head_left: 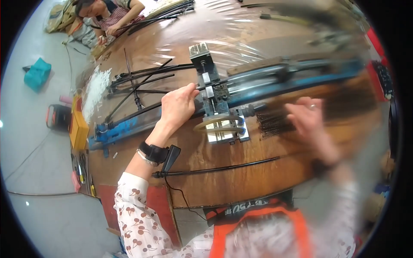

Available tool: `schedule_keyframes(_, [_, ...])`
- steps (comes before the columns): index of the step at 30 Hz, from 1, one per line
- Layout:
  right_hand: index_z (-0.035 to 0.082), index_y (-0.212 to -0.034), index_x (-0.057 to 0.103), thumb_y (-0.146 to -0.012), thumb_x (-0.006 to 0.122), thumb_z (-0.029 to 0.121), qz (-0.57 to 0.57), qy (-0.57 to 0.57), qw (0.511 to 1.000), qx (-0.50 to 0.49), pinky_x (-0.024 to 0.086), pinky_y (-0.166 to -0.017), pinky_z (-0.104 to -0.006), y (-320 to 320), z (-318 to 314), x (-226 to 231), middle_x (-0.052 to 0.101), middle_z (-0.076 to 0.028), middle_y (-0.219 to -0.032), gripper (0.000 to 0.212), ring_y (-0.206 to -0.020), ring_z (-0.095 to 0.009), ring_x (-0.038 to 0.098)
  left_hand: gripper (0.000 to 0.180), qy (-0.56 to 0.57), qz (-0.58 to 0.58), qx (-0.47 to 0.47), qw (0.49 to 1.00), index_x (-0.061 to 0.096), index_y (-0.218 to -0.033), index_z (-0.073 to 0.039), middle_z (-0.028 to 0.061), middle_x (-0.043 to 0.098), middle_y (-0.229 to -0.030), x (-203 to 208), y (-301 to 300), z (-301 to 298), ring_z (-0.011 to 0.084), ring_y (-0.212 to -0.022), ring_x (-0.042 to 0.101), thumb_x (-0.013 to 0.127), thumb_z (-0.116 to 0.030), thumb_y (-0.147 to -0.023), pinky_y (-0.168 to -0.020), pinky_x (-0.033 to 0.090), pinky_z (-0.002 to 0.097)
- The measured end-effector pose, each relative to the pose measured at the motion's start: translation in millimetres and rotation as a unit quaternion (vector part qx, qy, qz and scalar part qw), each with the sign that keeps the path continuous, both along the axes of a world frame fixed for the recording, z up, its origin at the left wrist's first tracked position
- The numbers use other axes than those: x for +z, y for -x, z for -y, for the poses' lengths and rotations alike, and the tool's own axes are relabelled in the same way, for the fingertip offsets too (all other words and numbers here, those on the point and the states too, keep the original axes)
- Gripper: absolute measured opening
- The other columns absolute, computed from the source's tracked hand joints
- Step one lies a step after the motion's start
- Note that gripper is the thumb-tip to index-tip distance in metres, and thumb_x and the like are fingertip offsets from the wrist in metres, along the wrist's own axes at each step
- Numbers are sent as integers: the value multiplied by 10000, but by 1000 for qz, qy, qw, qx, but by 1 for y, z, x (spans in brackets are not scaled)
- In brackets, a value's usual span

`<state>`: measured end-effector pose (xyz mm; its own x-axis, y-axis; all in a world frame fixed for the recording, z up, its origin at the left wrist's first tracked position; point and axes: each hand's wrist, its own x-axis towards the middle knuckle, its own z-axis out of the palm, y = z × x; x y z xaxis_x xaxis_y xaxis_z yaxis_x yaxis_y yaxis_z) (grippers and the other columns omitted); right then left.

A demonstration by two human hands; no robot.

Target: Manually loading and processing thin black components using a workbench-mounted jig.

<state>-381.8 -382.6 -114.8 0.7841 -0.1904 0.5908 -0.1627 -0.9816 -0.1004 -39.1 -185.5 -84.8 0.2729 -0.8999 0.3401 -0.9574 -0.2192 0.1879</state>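
My left hand [177, 106] is closed in a pinch on a thin black rod, its fingertips beside the small metal clamp machine [209, 92]. The hand hides most of the rod. The machine has a spring, metal blocks and looped tan hoses [218, 121], and it sits across a long blue rail [284, 89]. My right hand [307, 115] is right of the machine, over the table, with its fingers curled. Motion blurs it, and I cannot make out anything in it. Close to it lies a cluster of small dark coiled pieces [269, 125].
Black rods [142, 79] lie across the table's left side, near a pile of white pieces [97, 88]. Another black rod [219, 168] lies along the front edge. A yellow box [78, 130] and hand tools [82, 170] are at the left edge. A co-worker [109, 17] handles rods across the table.
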Motion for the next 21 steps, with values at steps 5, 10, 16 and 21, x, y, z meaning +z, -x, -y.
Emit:
schedule_keyframes(5, [58, -1158, 659, -823, 718, 150, -10, -64, 998, 21, 365, -851, -413, -10, -12, 4, 680, -62, -882, 352, -917, -271, 602, 184, -10, -1, -1, 1000, 540, -861, -75, 155, 647, -767, -2, 5, 1, 391, -752, 637, 580, -227, -956, -616, 482, 483])
schedule_keyframes(10, [59, -1142, 654, -823, 705, 90, 1, -101, 994, 49, 387, -829, -408, -45, -25, -6, 649, -80, -874, 325, -877, -288, 596, 184, -4, -8, -6, 1000, 529, -850, -74, 154, 646, -757, -5, 11, -5, 385, -732, 634, 589, -214, -953, -607, 481, 476])
schedule_keyframes(16, [25, -995, 637, -825, 686, 63, 20, -231, 962, 146, 453, -710, -431, -58, -5, -33, 584, -160, -842, 181, -814, -355, 556, 59, 30, 107, -26, 993, 548, -812, -88, 123, 624, -744, -16, 5, 9, 345, -705, 644, 599, -81, -841, -616, 502, 457])
schedule_keyframes(21, [41, -824, 624, -743, 733, 234, -325, -155, 931, 58, 498, -625, -476, -56, -23, 10, 617, -184, -729, 236, -698, -365, 618, 97, 43, 251, -98, 962, 537, -869, -105, 77, 563, -725, -12, -43, -12, 263, -650, 614, 601, -152, -923, -546, 471, 382])
